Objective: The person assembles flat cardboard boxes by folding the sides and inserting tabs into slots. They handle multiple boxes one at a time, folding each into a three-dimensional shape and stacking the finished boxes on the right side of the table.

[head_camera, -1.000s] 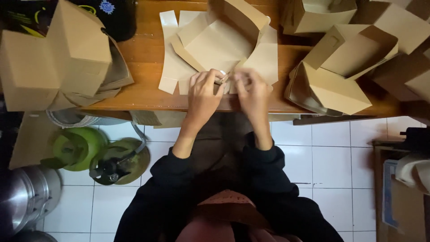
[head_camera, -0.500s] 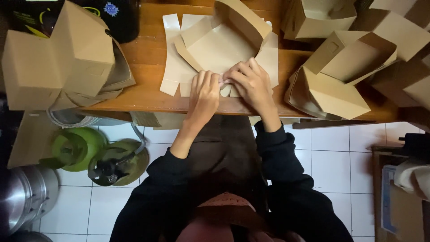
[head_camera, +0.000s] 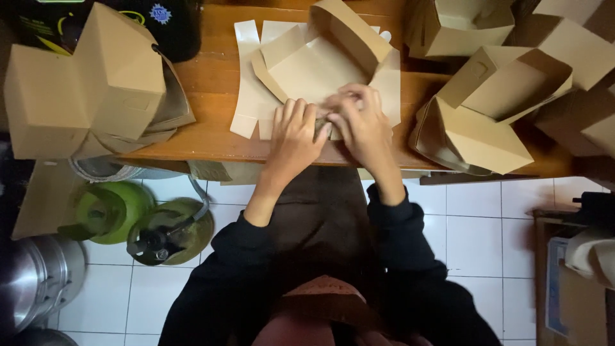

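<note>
Head view, left hand (head_camera: 296,136), right hand (head_camera: 363,122) pressing box (head_camera: 314,64)

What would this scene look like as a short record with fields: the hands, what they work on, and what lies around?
Left hand: flat on the near edge of the half-folded cardboard box, fingers spread.
Right hand: pressing the same near edge, touching the left hand's fingertips.
Box state: one wall raised, the rest flat, lying on flat blanks.
Surface: wooden table.
Left of hands: stack of folded boxes.
Right of hands: open folded boxes, several overlapping.
Floor: white tiles, two green gas cylinders, metal pots.
</note>
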